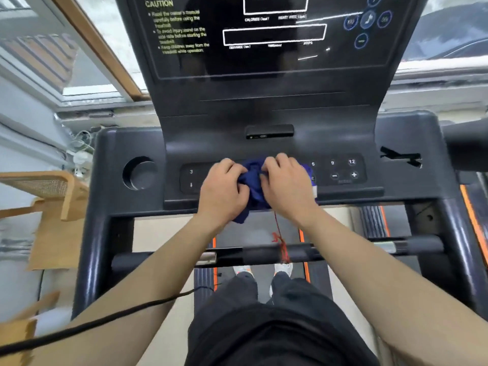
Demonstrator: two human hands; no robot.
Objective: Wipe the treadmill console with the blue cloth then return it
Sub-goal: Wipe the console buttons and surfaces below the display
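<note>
Down at your feet, your pale shoes (264, 270) stand on the treadmill belt (253, 233), and a dark crossbar (264, 253) runs left to right above them with a red cord (282, 249) tied around it. A black cable (105, 318) drapes across your left forearm. Up from there, both forearms converge on the lower button panel of the treadmill console (264, 112). Your left hand (224, 188) and right hand (286, 183) sit side by side, knuckles up, and between them is the blue cloth (253, 183), bunched into a crumpled wad. Its long axis runs away from you to toward you, the near tail hanging off the console's front lip. Your left fingers (232, 167) curl down and pinch the cloth's left side; your right fingers (274, 163) curl in on its right side, pressed together over the fabric. Left of your hands is the round cup holder (140, 173); right of them, the speed buttons (343, 169) read 6, 9, 12. Beyond, the dark display (274, 35) rises, yellow caution text (179, 27) at its left.
</note>
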